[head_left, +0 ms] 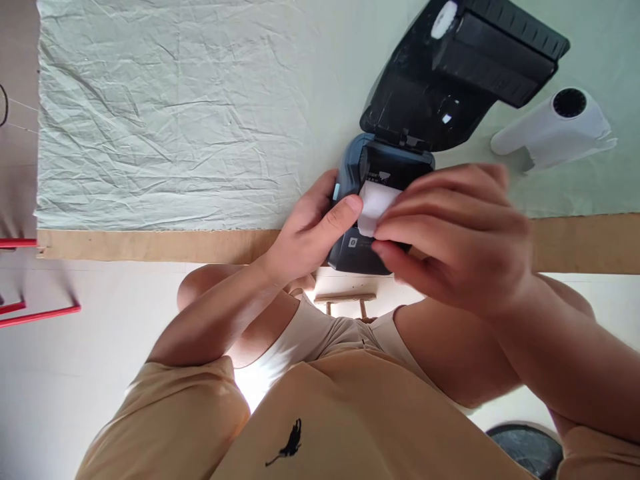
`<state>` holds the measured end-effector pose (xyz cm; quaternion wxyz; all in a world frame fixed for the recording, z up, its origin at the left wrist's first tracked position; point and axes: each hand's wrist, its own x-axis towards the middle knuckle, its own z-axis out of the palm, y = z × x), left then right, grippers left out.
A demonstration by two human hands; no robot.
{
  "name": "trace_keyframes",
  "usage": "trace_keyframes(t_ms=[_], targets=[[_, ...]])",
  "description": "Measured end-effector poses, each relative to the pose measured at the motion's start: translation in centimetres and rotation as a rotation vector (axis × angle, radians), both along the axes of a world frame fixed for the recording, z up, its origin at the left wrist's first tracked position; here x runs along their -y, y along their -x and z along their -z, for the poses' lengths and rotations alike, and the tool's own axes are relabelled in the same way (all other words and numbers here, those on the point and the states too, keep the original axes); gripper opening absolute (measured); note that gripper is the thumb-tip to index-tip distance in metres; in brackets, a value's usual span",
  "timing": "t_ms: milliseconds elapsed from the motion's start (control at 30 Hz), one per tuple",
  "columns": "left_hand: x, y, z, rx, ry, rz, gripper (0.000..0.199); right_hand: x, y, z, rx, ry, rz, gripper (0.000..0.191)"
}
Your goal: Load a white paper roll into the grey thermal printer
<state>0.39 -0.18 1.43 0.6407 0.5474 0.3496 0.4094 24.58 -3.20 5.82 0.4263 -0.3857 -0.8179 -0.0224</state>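
Observation:
A dark blue and black label printer (350,256) lies at the table's front edge with its black lid (400,87) swung open, away from me. My left hand (320,223) is wrapped round the printer's left side, its thumb resting against a piece of white paper (376,203) over the printer's body. At that paper's right edge, my right hand (460,230) is closed with thumb and fingertips pinched on it. Some of the printer's right side is hidden behind the right hand. How far the paper runs into the printer cannot be made out.
A white paper roll (545,137) with a loose torn end lies on the pale green cloth (175,113), right of the lid. The table's wooden edge (150,245) runs just before my lap. Red metal bars (40,317) stand at the far left.

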Motion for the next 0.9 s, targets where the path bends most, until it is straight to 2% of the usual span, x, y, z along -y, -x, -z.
trace_keyframes(t_ms=[100,167,233,367,467,567,633,733,800,900], targets=[[-0.2,0.4,0.3,0.02,-0.058,-0.001,0.071,0.4,-0.3,-0.1,0.103,0.077,-0.108,0.008],[-0.6,0.6,0.8,0.019,-0.083,0.012,0.076,0.6,-0.1,0.0,0.114,0.102,-0.074,0.012],[-1.0,0.6,1.3,-0.002,-0.081,0.016,0.087,0.8,0.2,0.3,0.079,0.097,-0.033,0.017],[-1.5,0.6,2.2,-0.054,-0.06,-0.038,0.119,0.5,0.2,0.5,-0.084,0.026,-0.003,0.012],[-1.5,0.9,2.9,-0.065,-0.07,-0.037,0.137,-0.1,-1.0,0.1,-0.165,0.023,0.121,0.01],[-1.6,1.1,4.2,-0.092,-0.143,-0.018,0.148,-0.3,-2.2,-0.3,-0.188,0.172,0.25,0.036],[-1.7,0.9,5.3,-0.109,-0.211,0.017,0.156,-0.4,-2.6,-0.4,-0.195,0.278,0.213,0.052],[-1.6,0.3,6.4,-0.056,-0.233,0.143,0.165,-0.7,-2.8,0.1,-0.162,0.344,0.116,0.059],[-1.4,0.1,6.5,-0.015,-0.21,0.147,0.164,-0.9,-2.6,0.6,-0.204,0.343,0.116,0.059],[-1.1,0.3,5.9,0.024,-0.231,0.135,0.155,-1.4,-2.2,1.5,-0.425,0.252,0.076,0.052]])
